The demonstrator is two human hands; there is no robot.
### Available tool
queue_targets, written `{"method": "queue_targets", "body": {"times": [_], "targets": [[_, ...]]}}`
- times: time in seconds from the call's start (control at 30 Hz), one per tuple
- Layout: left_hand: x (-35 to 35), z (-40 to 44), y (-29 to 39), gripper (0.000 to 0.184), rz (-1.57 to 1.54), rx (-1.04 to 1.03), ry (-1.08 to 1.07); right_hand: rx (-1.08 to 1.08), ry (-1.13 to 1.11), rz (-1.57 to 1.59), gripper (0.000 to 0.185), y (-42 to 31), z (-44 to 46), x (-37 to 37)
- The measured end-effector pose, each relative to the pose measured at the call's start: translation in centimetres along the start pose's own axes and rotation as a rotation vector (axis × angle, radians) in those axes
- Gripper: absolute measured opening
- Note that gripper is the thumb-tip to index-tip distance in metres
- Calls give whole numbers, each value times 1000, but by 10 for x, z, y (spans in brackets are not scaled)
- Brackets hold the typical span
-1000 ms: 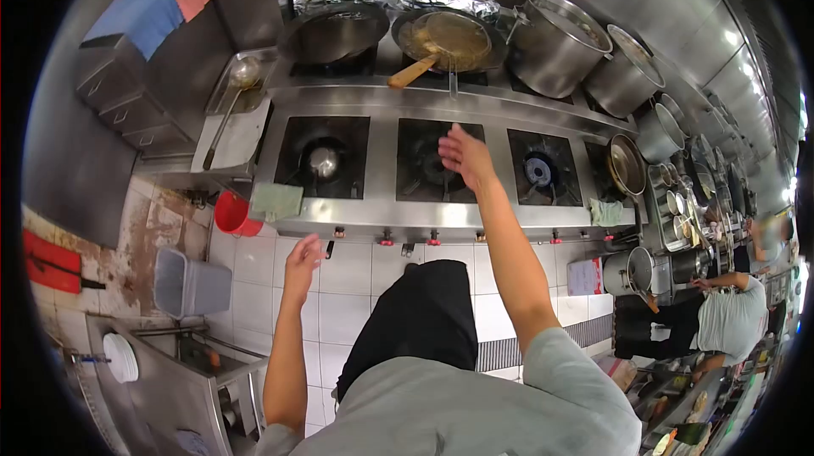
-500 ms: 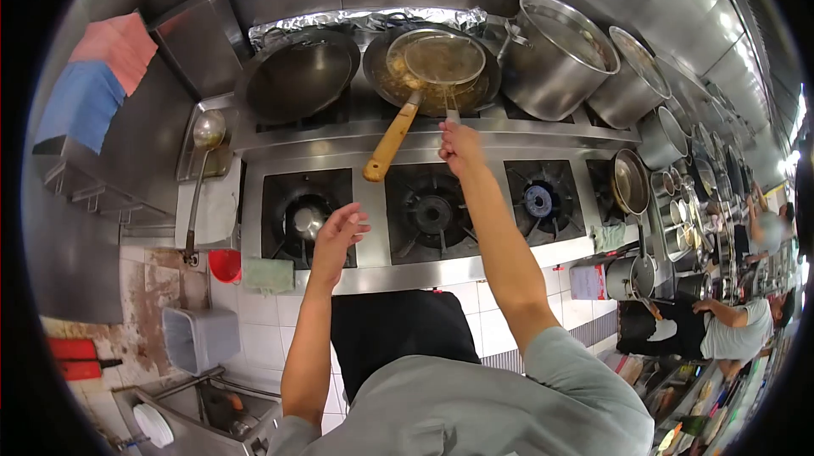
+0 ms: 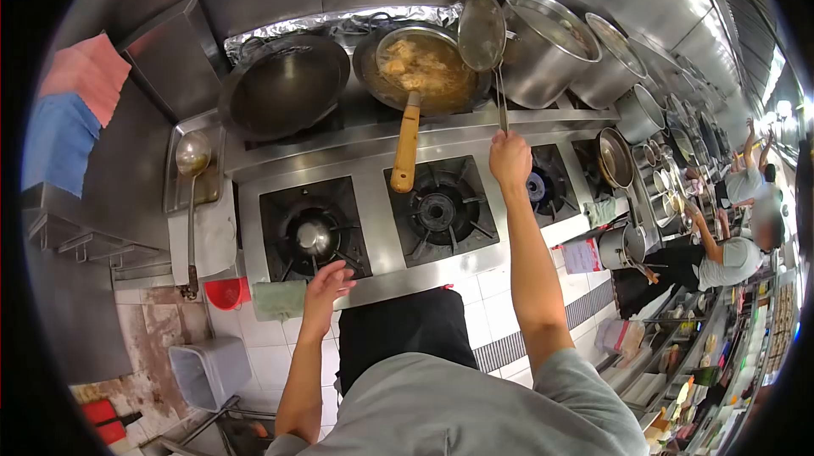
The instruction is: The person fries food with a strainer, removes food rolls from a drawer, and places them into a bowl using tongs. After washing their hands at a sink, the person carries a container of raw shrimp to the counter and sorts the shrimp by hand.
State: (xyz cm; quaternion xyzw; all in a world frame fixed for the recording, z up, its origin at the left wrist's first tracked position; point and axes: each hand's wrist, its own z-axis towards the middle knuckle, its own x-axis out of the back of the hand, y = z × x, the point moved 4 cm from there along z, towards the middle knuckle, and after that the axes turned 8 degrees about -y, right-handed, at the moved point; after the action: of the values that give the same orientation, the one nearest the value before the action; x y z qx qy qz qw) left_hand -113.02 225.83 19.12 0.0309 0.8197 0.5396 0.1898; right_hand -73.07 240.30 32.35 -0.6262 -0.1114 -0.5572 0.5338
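Note:
My right hand (image 3: 510,159) is closed round the long thin handle of a fine-mesh skimmer (image 3: 482,32). Its round head is raised at the right edge of a wok (image 3: 366,66), beside a tall stockpot (image 3: 543,79). In that wok, brown liquid surrounds a second strainer (image 3: 409,147) with a wooden handle, which points towards me. Pale golden pieces of food (image 3: 407,62) lie in it. My left hand (image 3: 326,291) is held in the air near the stove's front edge, fingers apart and holding nothing.
A dark wok (image 3: 288,87) stands at the back left, a ladle (image 3: 193,155) on a tray beside it. In front are burners (image 3: 437,212), one with a blue flame. A second tall pot (image 3: 609,62) stands further right. Other people (image 3: 729,265) work at the far right.
My right hand has moved right with the skimmer, lifting its head off the wooden-handled strainer, so the food now shows. My left hand has shifted slightly down and left. The view has also shifted.

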Motion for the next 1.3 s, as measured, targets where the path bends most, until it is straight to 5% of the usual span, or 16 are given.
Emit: {"method": "queue_targets", "body": {"times": [0.3, 0.4, 0.47, 0.57, 0.8, 1.1, 1.17, 1.3], "targets": [[34, -41, -13, 32, -8, 74, 140, 62, -107, -133, 34, 31, 39, -36], [33, -48, -14, 31, -30, 61, 182, 39, -291, 52, 30, 58, 63, -63], [32, -49, -17, 30, -58, 56, 197, -166, -575, 632, 26, 50, 52, -56], [27, -49, -22, 29, -105, 50, 213, -330, -687, 964, 22, 38, 43, -45], [15, -40, -23, 28, -137, 51, 216, -417, -722, 1136, 24, 44, 38, -30], [4, -32, -21, 28, -128, 26, 207, -174, -418, 622, 31, 40, 50, -32], [4, -32, -23, 28, -121, 27, 204, 261, -98, 65, 32, 27, 50, -26], [4, -37, -25, 27, -109, 36, 205, 143, -130, 17, 33, 19, 46, -32]]}}
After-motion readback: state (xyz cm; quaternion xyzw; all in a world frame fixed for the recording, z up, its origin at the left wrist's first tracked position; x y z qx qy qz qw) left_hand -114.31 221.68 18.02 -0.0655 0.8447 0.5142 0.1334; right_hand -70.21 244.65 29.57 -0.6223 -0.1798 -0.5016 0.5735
